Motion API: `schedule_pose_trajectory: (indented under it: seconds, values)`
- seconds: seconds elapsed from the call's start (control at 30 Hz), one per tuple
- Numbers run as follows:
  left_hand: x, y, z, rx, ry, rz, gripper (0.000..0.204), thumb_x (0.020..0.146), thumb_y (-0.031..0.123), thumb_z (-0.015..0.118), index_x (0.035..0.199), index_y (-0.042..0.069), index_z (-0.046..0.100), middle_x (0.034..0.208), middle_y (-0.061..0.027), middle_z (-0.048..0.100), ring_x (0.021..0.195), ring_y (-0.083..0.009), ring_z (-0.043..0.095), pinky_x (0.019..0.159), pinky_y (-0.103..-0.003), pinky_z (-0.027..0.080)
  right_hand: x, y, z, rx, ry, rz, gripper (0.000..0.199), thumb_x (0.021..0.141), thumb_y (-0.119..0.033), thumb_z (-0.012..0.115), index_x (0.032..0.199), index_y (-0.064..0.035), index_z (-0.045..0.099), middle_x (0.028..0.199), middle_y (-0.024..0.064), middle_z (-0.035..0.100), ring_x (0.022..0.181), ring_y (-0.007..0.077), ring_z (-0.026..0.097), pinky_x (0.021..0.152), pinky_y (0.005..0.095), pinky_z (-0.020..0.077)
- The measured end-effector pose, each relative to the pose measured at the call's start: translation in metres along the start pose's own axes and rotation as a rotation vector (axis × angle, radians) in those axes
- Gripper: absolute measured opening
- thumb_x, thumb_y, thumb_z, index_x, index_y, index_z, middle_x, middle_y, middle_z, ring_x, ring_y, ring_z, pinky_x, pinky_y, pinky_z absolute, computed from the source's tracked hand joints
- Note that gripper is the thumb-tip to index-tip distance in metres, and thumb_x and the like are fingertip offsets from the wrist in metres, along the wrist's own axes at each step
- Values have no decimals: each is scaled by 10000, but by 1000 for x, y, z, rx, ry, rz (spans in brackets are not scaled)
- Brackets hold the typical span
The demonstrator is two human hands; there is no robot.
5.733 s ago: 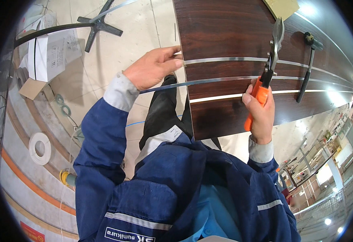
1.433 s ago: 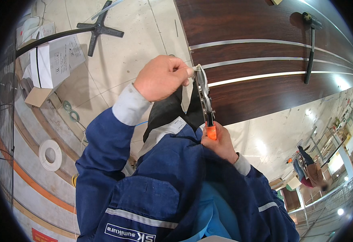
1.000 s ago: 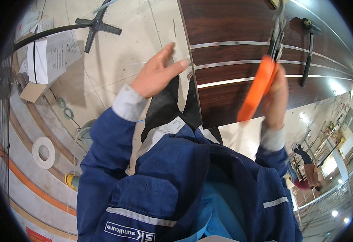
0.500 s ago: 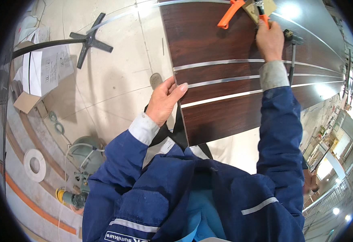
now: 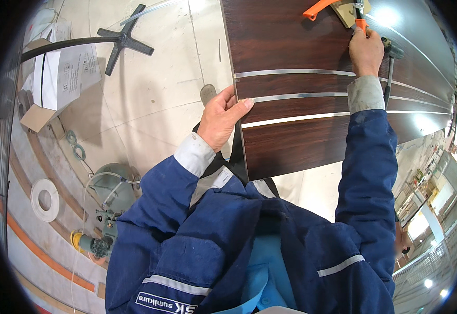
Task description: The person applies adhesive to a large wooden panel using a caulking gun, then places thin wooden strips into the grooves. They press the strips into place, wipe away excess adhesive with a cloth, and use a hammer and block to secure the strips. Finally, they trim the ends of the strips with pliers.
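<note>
A dark brown wood-grain panel (image 5: 291,152) with several thin silvery strips (image 5: 301,96) set across it lies before me. My left hand (image 5: 221,116) grips its left edge, thumb on top by the end of one strip, fingers over the side and partly hidden. Farther right, my right hand (image 5: 367,52) is closed round an orange-and-black hand tool (image 5: 361,22) with a metal part; its exact kind is unclear. Close beside that hand lies a hammer (image 5: 392,49), its dark head up and handle running toward me. An orange curved handle (image 5: 320,8) and a tan block (image 5: 343,14) are at the far edge.
At left on the tiled floor stand a black star-shaped stand foot (image 5: 125,39) and an open white carton (image 5: 64,73). Lower left are a green compressor-like machine (image 5: 112,191) and a white tape roll (image 5: 45,200). Shelving (image 5: 422,193) and another person (image 5: 402,243) are at right.
The view has shifted, so the panel and both hands appear farther right and slightly higher. Both hands keep their grips; the left thumb stays at the panel's edge.
</note>
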State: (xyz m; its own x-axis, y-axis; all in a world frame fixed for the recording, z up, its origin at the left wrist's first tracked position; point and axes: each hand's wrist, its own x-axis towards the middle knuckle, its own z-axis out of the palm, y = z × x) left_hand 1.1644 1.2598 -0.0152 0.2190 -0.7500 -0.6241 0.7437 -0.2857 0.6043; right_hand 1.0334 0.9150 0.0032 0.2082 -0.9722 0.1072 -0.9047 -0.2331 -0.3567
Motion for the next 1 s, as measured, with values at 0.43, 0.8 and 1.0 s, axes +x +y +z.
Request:
schedule_pose_trajectory:
  seconds: [0.43, 0.8, 1.0]
  values:
    - [-8, -9, 4, -3, -3, 95, 695, 1041, 166, 695, 1576, -102, 342, 1477, -170, 579, 1315, -176, 576, 1126, -306, 462, -177, -57, -45, 398, -693, 13, 240, 910, -233, 838, 877, -18, 736, 704, 20, 633, 672, 91, 552, 637, 297, 475]
    - [-6, -19, 10, -41, 71, 124, 628, 1062, 203, 678, 1557, -63, 399, 1377, -127, 642, 1228, -142, 614, 1066, -287, 499, -189, -62, -43, 203, -627, -154, 340, 820, -323, 891, 807, -52, 684, 728, 61, 569, 651, 231, 566, 601, 380, 464]
    - [-5, -20, 13, -41, 97, 149, 565, 1057, 171, 677, 1516, -64, 445, 1325, -110, 660, 1179, -126, 632, 1031, -276, 519, -193, -62, -40, 164, -574, -225, 349, 831, -341, 884, 834, -59, 679, 775, 76, 604, 671, 242, 596, 603, 388, 477]
